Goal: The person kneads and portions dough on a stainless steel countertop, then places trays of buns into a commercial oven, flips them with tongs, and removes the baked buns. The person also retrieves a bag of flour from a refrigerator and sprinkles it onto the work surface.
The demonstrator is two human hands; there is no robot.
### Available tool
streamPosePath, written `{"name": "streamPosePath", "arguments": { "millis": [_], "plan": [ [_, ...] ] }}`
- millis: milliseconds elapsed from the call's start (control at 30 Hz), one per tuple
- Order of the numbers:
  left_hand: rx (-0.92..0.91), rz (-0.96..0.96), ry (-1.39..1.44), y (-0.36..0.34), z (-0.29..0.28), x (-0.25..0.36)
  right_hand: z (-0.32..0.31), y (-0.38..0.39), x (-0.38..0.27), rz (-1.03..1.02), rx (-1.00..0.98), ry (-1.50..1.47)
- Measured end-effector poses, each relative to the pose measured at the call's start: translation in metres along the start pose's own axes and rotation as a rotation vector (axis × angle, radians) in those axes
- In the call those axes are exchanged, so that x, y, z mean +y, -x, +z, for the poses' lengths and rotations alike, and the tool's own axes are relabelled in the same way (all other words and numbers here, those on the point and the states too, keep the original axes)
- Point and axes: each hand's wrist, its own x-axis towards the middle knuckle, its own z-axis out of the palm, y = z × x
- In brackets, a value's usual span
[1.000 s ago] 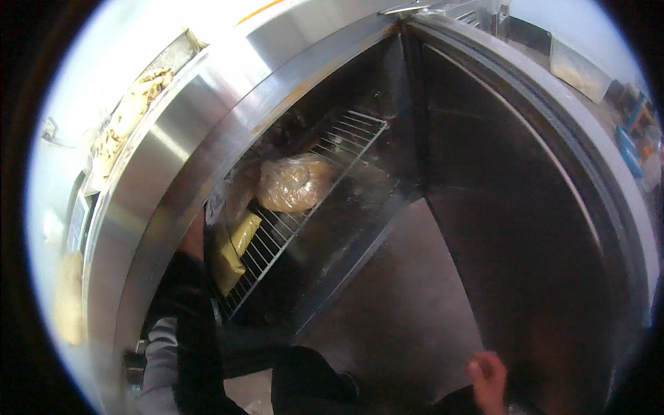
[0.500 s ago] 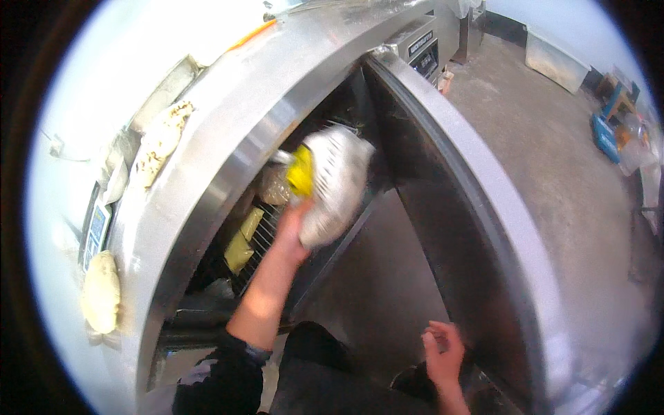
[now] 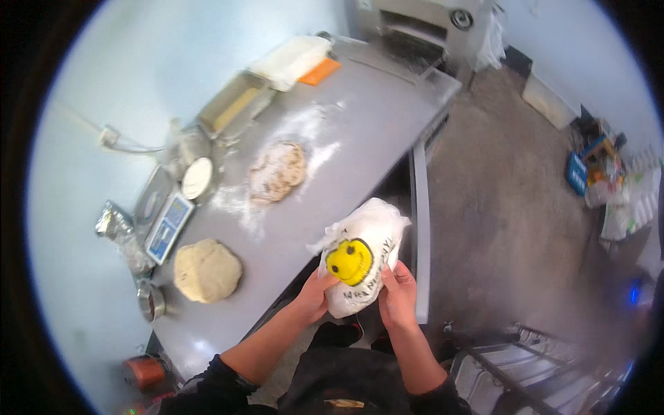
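A filled white plastic bag (image 3: 363, 256) with a yellow smiley print is held between both hands, over the counter's front edge. My left hand (image 3: 316, 296) grips its lower left side. My right hand (image 3: 399, 287) closes on its lower right side, thumb on top. What the bag contains is hidden. Behind it, the fridge door (image 3: 420, 235) under the counter stands partly open, its inside mostly out of sight. On the steel counter (image 3: 339, 152), a floured, brown-flecked lump of dough (image 3: 278, 171) lies farther back, and a pale round of dough (image 3: 207, 270) sits to the left.
Along the wall stand a digital scale (image 3: 169, 227), a rectangular metal tin (image 3: 238, 104) and an orange scraper (image 3: 319, 71). A metal machine (image 3: 415, 38) is at the far end. A white tub (image 3: 550, 100) rests on the floor at right; a metal rack (image 3: 519, 360) stands lower right.
The bag has come up out of the fridge to above the counter's edge. My right hand, empty before, now holds it too. The fridge door has swung much farther inward.
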Motion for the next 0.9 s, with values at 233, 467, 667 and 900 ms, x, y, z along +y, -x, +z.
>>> {"name": "streamPosePath", "arguments": {
  "millis": [233, 467, 667, 900],
  "plan": [
    [-0.189, 0.112, 0.121, 0.147, 0.017, 0.123, 0.196, 0.036, -0.021, -0.296, 0.06, 0.273],
    [0.279, 0.49, -0.161, 0.183, 0.012, 0.21, 0.322, 0.04, -0.047, -0.125, -0.225, 0.217],
    [0.453, 0.954, -0.628, 0.194, 0.004, 0.242, 0.329, -0.023, -0.029, 0.202, -0.59, -0.04],
    [0.551, 1.043, -0.696, 0.157, -0.006, 0.247, 0.305, -0.094, 0.013, 0.247, -0.583, 0.035]
  ]
}}
